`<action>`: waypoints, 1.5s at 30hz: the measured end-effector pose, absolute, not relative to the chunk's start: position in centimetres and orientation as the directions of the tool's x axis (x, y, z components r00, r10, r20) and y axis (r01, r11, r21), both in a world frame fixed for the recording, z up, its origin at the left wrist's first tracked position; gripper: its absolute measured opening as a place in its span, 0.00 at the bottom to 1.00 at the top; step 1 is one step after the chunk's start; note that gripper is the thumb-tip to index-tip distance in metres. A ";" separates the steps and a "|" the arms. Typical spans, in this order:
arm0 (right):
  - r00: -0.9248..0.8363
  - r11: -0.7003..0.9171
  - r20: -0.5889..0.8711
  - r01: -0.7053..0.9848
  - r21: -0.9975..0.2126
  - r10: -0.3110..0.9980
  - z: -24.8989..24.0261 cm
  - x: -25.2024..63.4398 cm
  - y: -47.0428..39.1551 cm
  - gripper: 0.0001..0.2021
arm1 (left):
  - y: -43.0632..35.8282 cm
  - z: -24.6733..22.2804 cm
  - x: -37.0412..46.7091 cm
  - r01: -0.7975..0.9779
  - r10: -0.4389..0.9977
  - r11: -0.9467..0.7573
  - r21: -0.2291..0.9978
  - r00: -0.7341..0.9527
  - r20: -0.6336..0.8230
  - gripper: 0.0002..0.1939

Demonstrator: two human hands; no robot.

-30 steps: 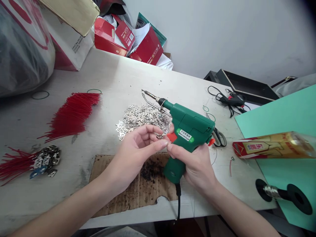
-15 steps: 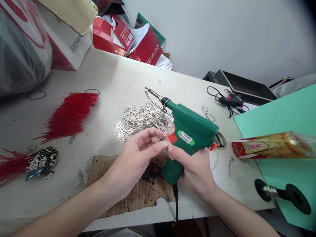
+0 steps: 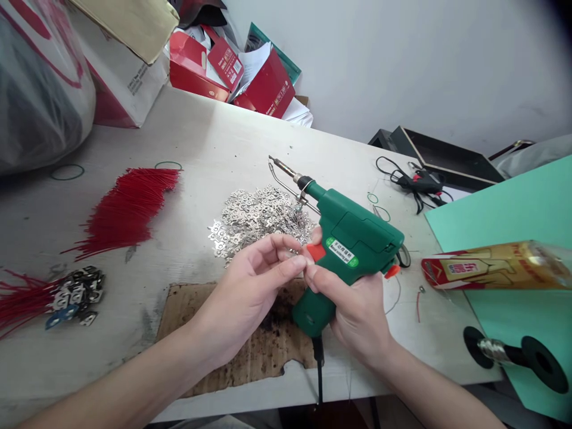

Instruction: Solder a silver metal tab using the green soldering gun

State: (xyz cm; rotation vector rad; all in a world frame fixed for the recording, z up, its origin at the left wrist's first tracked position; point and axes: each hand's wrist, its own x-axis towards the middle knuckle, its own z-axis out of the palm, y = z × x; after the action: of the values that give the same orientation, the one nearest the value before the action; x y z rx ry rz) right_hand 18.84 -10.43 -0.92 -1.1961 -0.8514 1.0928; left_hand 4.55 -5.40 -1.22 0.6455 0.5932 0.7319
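Note:
My right hand is wrapped round the handle of a green soldering gun, whose tip points up and to the left. Close to its orange trigger, my left hand is pinched, thumb against fingertips, meeting my right thumb. Whatever lies between those fingertips is too small and covered to name. Behind the hands spreads a pile of small silvery metal tabs. Under them lies a scorched piece of cardboard. A bundle of red wires rests to the left, and red wires with metal tabs attached lie nearer.
On the right are a solder spool, a red and gold bottle and a green sheet. Black cables lie by a dark tray. Red boxes stand at the back, a plastic bag at left.
The soldering gun has shifted slightly to the right and its tip has swung a little. Both hands stay together at nearly the same place.

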 end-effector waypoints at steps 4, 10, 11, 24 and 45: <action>0.323 -0.016 -0.080 -0.197 -0.980 0.943 -0.7 18.5 -10.2 0.11 | -5.3 -1.2 4.4 -0.428 0.769 0.564 0.706 0.585 -0.259 0.09; 0.365 -0.010 -0.064 -0.149 -0.989 0.929 -0.8 18.3 -10.2 0.11 | -5.2 -0.9 4.2 -0.391 0.778 0.544 0.742 0.567 -0.271 0.11; 0.359 -0.019 -0.070 -0.144 -0.989 0.931 -0.8 18.4 -10.2 0.11 | -5.2 -0.9 4.2 -0.387 0.779 0.537 0.749 0.568 -0.265 0.11; 0.411 0.007 0.002 -0.012 -1.000 0.912 0.7 18.2 -9.9 0.08 | -5.4 -1.4 4.4 -0.303 0.867 0.307 0.902 0.480 -0.134 0.07; 0.297 0.048 0.032 -0.046 -0.998 0.954 0.6 18.6 -10.4 0.06 | -6.0 -1.0 4.5 -0.300 0.806 0.433 0.850 0.550 -0.217 0.08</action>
State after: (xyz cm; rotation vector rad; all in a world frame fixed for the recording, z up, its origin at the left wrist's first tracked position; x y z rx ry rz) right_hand 18.56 -10.40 0.59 -1.2686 -0.9677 0.9817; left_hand 4.50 -5.98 -0.98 0.8610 0.6850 0.7601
